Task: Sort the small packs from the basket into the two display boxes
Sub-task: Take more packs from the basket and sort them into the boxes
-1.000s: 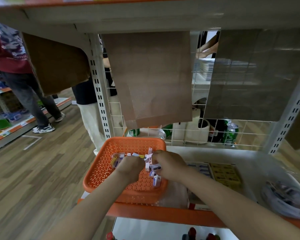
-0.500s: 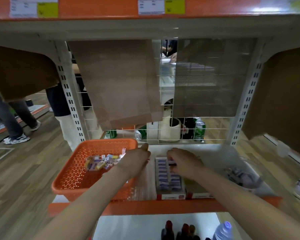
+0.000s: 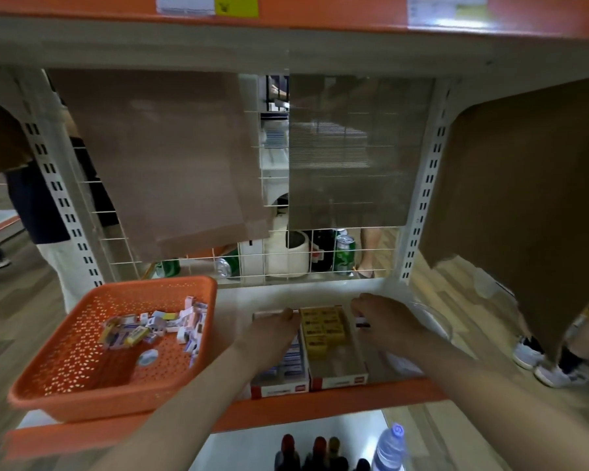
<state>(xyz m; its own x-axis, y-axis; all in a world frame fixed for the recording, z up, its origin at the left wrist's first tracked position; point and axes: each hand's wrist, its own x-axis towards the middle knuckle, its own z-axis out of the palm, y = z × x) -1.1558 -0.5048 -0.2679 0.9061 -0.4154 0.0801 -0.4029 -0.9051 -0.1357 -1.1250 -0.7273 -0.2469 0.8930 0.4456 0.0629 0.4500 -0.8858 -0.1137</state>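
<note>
The orange basket (image 3: 82,379) sits at the left end of the shelf (image 3: 252,295), its near rim at the orange front lip. Loose packs (image 3: 150,326) are heaped toward its 2 o'clock corner. At its 3 o'clock the left box (image 3: 279,385) and right box (image 3: 340,380) stand touching. The left hand (image 3: 272,331) covers the left box's far end with its fingers (image 3: 284,317) curled; I cannot tell whether they grip anything. The right hand (image 3: 385,321), at the right box's 2 o'clock, pinches a dark pack (image 3: 361,323). Bare shelf runs at 12 o'clock to the wire grid (image 3: 252,256).

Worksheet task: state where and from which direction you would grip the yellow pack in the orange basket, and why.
Probably pinch the yellow pack across its two long edges, coming from above: it lies flat on the pile, and the orange basket walls block a sideways reach.
</note>
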